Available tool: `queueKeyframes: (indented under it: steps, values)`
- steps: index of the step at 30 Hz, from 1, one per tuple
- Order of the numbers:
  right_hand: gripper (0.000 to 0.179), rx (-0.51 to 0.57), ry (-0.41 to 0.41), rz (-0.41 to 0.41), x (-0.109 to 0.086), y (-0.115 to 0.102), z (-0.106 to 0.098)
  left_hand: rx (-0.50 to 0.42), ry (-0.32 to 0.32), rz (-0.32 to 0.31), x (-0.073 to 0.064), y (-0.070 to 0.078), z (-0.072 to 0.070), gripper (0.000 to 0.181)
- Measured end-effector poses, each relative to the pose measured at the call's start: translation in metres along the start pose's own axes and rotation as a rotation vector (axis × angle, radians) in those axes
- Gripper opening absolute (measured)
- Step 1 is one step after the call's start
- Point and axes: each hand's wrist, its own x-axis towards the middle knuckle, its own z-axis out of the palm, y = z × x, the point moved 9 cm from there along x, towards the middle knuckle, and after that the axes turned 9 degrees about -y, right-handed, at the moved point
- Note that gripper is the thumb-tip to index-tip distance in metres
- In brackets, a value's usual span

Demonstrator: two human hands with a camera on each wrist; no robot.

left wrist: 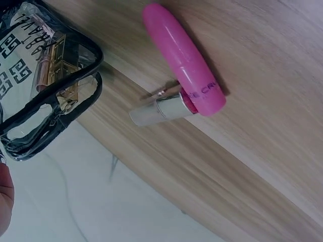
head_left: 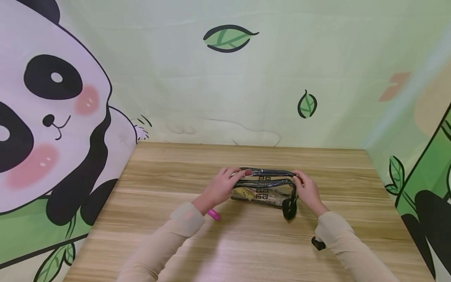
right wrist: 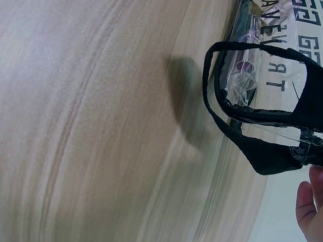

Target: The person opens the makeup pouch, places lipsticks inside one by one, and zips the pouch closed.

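Both hands are at a clear cosmetic pouch with black trim and black printed lettering. My left hand grips its left end along the upper edge. A small dark red thing shows at those fingertips; I cannot tell what it is. At the opposite end, my right hand pinches the upper right corner, above a hanging black strap loop. The pouch mouth gapes between two black edges. Inside lie a gold-coloured case and clear tubes.
On the wooden table, a pink tube with lettering lies against a small silver and frosted tube, left of the pouch. A small black object lies by the right sleeve. A printed panda backdrop rises behind the table.
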Motion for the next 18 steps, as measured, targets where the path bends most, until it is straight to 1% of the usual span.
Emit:
queueKeyframes:
  steps: [2, 4, 7, 13, 16, 18]
  values:
    - [0.02, 0.004, -0.003, 0.002, 0.0, 0.001, 0.0, 0.004, 0.002, 0.009, 0.003, 0.002, 0.001, 0.058]
    - [0.02, 0.007, 0.0, 0.0, 0.0, 0.001, 0.0, 0.012, -0.01, 0.013, 0.006, 0.002, 0.004, 0.061]
    - [0.02, 0.012, 0.003, -0.002, 0.0, 0.001, 0.0, -0.005, -0.052, 0.001, 0.01, 0.002, 0.008, 0.066]
    - [0.021, 0.009, 0.006, -0.003, 0.0, 0.0, 0.0, -0.075, -0.144, -0.052, 0.019, -0.001, 0.013, 0.064]
    - [0.02, 0.008, 0.002, 0.001, 0.0, 0.0, 0.001, -0.079, -0.177, -0.055, 0.025, 0.0, 0.015, 0.063]
    - [0.021, 0.009, -0.002, 0.003, 0.0, 0.0, 0.001, -0.078, -0.187, -0.043, 0.028, 0.001, 0.015, 0.061]
